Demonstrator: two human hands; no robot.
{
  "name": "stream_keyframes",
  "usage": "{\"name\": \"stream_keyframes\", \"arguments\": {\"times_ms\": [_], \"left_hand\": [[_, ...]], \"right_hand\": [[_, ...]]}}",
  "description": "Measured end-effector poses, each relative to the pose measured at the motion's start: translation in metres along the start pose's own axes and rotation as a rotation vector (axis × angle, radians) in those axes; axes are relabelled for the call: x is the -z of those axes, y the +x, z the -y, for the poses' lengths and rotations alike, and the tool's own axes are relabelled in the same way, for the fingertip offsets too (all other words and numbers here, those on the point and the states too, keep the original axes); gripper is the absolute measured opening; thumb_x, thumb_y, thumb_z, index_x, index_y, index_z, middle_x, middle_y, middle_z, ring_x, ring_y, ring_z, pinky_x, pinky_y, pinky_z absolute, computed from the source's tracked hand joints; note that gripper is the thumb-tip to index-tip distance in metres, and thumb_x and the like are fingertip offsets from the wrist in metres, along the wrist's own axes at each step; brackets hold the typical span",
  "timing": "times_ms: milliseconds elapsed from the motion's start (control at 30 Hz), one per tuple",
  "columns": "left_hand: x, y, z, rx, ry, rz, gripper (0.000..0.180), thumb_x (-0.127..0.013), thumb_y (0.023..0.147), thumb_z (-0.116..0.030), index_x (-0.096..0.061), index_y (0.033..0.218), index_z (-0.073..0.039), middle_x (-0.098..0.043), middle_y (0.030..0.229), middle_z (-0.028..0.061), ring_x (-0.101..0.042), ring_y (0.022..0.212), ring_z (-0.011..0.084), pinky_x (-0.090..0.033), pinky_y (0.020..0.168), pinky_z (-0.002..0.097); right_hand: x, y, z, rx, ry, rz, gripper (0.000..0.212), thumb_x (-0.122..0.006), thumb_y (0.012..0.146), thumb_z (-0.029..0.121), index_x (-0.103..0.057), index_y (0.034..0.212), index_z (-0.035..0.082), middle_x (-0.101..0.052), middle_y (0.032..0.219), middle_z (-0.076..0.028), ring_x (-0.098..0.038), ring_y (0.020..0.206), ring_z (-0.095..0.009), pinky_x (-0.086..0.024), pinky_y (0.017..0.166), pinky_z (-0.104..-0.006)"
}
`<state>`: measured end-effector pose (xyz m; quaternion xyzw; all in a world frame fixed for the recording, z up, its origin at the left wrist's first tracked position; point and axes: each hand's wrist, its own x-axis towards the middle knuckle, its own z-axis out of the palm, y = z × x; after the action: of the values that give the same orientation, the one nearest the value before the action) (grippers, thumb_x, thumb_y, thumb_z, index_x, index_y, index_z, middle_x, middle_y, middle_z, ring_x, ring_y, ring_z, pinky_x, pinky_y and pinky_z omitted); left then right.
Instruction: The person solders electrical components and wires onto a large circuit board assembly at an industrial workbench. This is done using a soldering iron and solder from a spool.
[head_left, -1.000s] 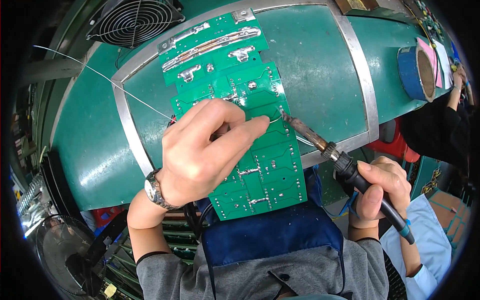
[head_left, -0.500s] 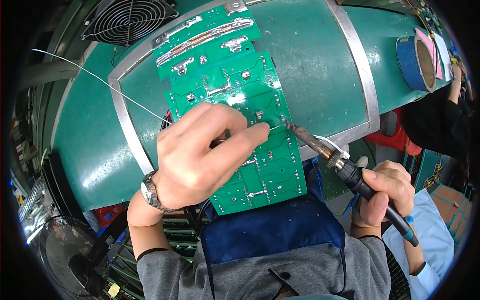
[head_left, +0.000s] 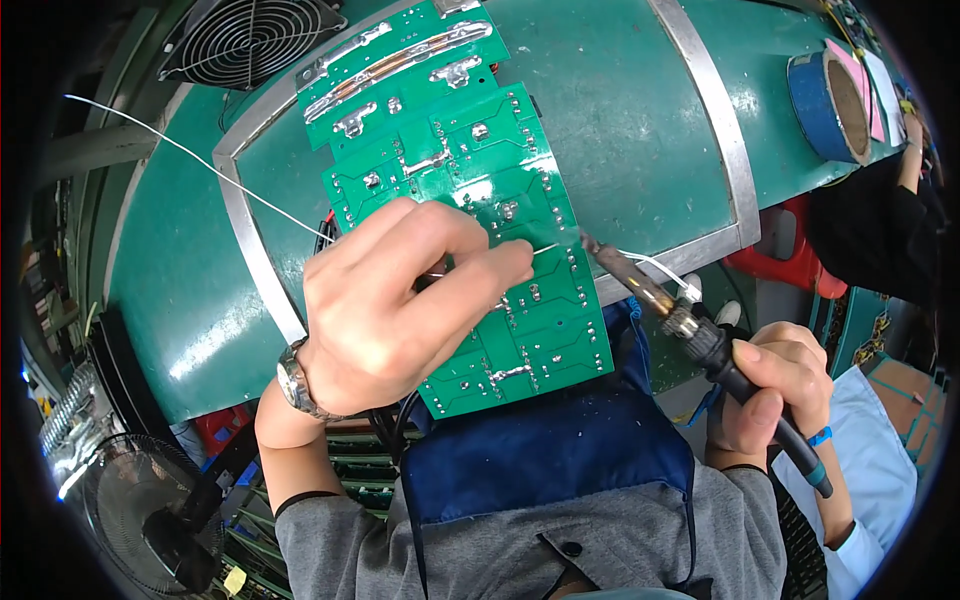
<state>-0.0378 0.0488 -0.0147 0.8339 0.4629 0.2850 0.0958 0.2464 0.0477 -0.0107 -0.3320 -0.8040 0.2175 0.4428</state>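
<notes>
A green circuit board [head_left: 500,330] lies solder side up on the workbench and reaches over its near edge toward my lap. My left hand [head_left: 400,290] is over the board's left half, thumb and forefinger pinched on a thin solder wire [head_left: 545,248]. That wire's long tail sticks out to the upper left behind the hand. In my right hand [head_left: 775,385] is a soldering iron [head_left: 710,350], gripped by its dark handle. Its tip is at the board's right edge, a little right of the wire's end, with a wisp of smoke there. Whether the tip touches the board I cannot tell.
The green bench top [head_left: 620,110] has metal strips [head_left: 715,120] across it. A round fan with a grille [head_left: 255,40] stands at the far left, a blue tape roll [head_left: 825,108] at the right. Another person's hand [head_left: 912,140] shows far right. A second fan [head_left: 150,510] is lower left.
The iron's tip has drawn slightly right, away from the wire's end. The board has shifted a little up and left, and my left hand slightly left with the wire.
</notes>
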Motion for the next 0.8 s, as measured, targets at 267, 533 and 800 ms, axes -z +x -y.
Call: {"name": "stream_keyframes", "arguments": {"times_ms": [267, 533, 800], "left_hand": [[-0.001, -0.003, -0.007, -0.034, -0.006, 0.088, 0.03, -0.081, 0.06, -0.011, -0.074, 0.089, -0.012, -0.052, 0.071, -0.0008, -0.051, 0.058, 0.0124, -0.038, 0.046, 0.0259], [-0.004, -0.001, -0.013, -0.028, -0.001, 0.101, 0.029, -0.079, 0.061, -0.008, -0.074, 0.09, -0.011, -0.052, 0.071, 0.0, -0.052, 0.059, 0.013, -0.039, 0.047, 0.0254], [0.006, -0.024, -0.04, 0.087, -0.278, 0.182, 0.025, -0.079, 0.063, -0.005, -0.074, 0.088, -0.007, -0.055, 0.073, 0.0027, -0.055, 0.057, 0.0133, -0.042, 0.046, 0.0256]], "right_hand": [[0.001, -0.012, 0.004, -0.047, 0.06, -0.004, 0.025, -0.059, 0.087, 0.024, -0.067, 0.086, 0.0, -0.054, 0.053, -0.002, -0.049, 0.04, -0.012, -0.037, 0.039, -0.0239], [-0.003, -0.011, 0.01, 0.061, 0.054, 0.022, 0.025, -0.06, 0.086, 0.02, -0.067, 0.087, -0.004, -0.054, 0.053, -0.002, -0.049, 0.039, -0.012, -0.035, 0.036, -0.0216], [0.011, -0.027, 0.012, -0.004, 0.071, -0.025, 0.025, -0.058, 0.086, 0.024, -0.066, 0.087, 0.0, -0.053, 0.053, -0.002, -0.047, 0.039, -0.012, -0.034, 0.039, -0.0245]]}}
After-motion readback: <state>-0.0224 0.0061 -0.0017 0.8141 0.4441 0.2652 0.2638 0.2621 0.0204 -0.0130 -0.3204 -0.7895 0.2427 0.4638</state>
